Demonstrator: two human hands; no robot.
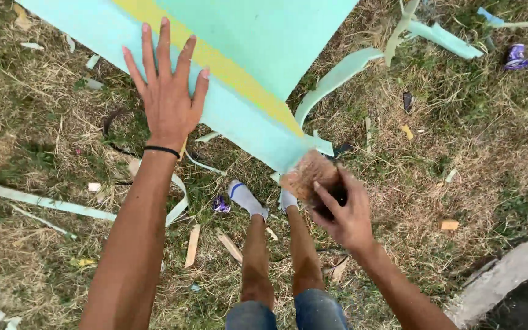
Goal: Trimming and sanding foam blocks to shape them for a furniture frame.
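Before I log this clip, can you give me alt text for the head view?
Seen from above, a person's left hand presses flat on a light green board with a yellow stripe, while the right hand holds a brown, blurred block against the board's lower corner. Their legs and socked feet stand on dry grass littered with pale green strips and wood scraps.

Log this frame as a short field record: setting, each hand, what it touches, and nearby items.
setting: outdoors, dry grass
left hand: open, flat on turquoise board with a yellow stripe
right hand: grip closed on brown sanding block, blurred, at the board's lower corner
nearby: turquoise offcut strips, wood scraps, person's socked feet
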